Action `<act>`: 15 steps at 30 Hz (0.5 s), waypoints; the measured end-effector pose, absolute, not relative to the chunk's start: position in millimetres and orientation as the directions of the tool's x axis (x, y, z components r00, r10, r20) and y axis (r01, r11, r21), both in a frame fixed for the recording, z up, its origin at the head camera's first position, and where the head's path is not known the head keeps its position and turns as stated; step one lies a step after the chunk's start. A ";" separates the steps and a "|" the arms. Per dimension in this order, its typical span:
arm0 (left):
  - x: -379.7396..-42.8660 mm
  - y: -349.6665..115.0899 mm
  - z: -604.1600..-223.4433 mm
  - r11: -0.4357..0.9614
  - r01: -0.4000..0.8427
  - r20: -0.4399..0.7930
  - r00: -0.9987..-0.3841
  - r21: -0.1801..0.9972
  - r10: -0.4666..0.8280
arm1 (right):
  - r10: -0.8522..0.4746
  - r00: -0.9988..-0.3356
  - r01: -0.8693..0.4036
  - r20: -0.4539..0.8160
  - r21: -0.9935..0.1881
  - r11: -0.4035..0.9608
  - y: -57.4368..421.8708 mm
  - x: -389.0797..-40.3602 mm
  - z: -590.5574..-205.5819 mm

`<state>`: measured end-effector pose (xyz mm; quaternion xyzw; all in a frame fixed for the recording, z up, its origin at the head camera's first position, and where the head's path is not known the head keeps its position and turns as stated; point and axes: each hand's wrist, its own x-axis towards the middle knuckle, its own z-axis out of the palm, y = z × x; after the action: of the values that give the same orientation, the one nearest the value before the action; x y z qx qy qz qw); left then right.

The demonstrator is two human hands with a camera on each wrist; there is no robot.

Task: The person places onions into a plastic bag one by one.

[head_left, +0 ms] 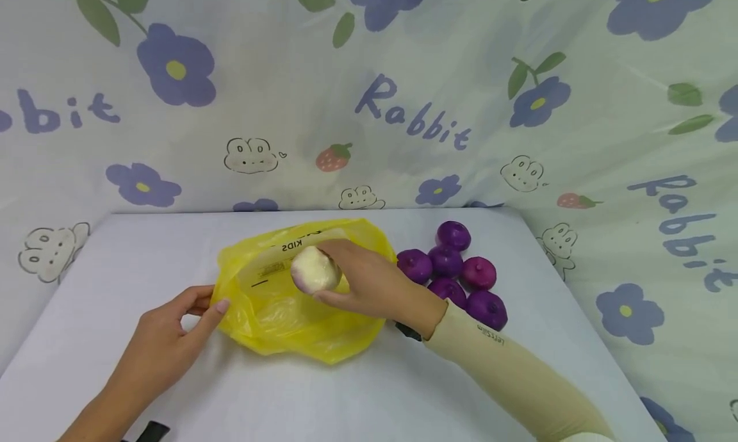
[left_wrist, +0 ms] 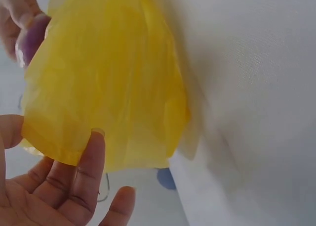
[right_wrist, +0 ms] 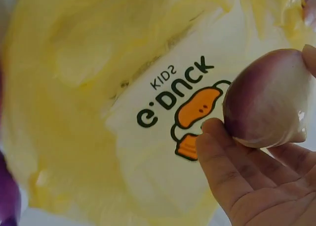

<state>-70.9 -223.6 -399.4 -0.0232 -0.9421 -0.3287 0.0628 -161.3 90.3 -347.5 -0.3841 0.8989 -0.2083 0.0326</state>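
Note:
My left hand (head_left: 167,330) pinches the left rim of a yellow plastic bag (head_left: 346,339) between thumb and fingers, and the left wrist view shows the film (left_wrist: 113,87) between them. The bag's mouth stands wide and faces me. Over that mouth, my right hand (head_left: 369,278) grips a glossy purple-and-white turnip (head_left: 316,270), its pale end toward me. In the right wrist view the turnip (right_wrist: 269,97) lies between thumb and fingers, its pointed tip low. Behind it, printed lettering and an orange duck drawing (right_wrist: 197,107) show on the bag.
Several round purple vegetables (head_left: 446,262) sit clustered right of the bag, close to my right forearm. Everything stands on a white table (head_left: 277,403). A cloth with flowers and rabbits (head_left: 300,109) hangs behind and to the right.

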 end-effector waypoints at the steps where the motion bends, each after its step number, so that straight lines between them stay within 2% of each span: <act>1: -71.1 -223.4 -399.7 0.782 0.084 0.133 -0.991 0.617 0.002 | -0.706 -0.701 -0.678 0.099 -0.399 0.617 86.3 -163.7 -349.0; 11: -72.4 -224.7 -398.5 0.780 0.103 0.156 -0.988 0.618 0.007 | -0.709 -0.704 -0.676 0.043 -0.347 0.650 50.5 -179.6 -362.1; 15: -72.0 -223.4 -399.5 0.777 0.085 0.130 -0.991 0.623 0.005 | -0.695 -0.719 -0.658 0.015 -0.336 0.674 41.0 -183.2 -365.9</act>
<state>-72.0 -223.4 -399.5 -0.0240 -0.9407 -0.3328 0.0606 -183.2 41.0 -365.9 -0.3706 0.9130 -0.1609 0.0570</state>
